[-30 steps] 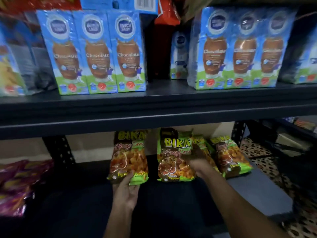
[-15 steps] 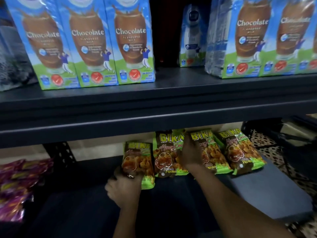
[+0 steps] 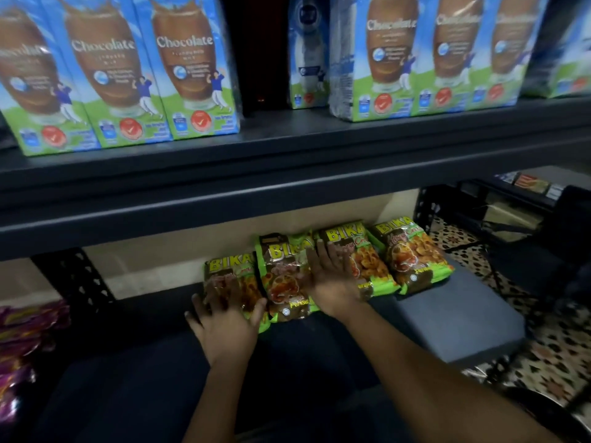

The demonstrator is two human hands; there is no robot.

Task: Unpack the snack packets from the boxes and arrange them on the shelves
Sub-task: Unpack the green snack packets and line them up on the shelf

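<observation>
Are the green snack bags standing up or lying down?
Leaning back, not flat: four green snack bags show their fronts, tops toward the wall, bottoms on the lower shelf.

four snack packets (image 3: 412,255) in a row, six chocolate milk cartons (image 3: 188,75), one white milk carton (image 3: 308,59)

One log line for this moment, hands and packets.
left hand: presses leftmost packet | right hand: flat across middle packets | lower shelf: four-packet row

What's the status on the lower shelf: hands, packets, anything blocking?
Left hand flat on leftmost Bika packet. Right hand flat across the two middle packets. Four packets in a row, lower shelf. Nothing blocking.
</observation>
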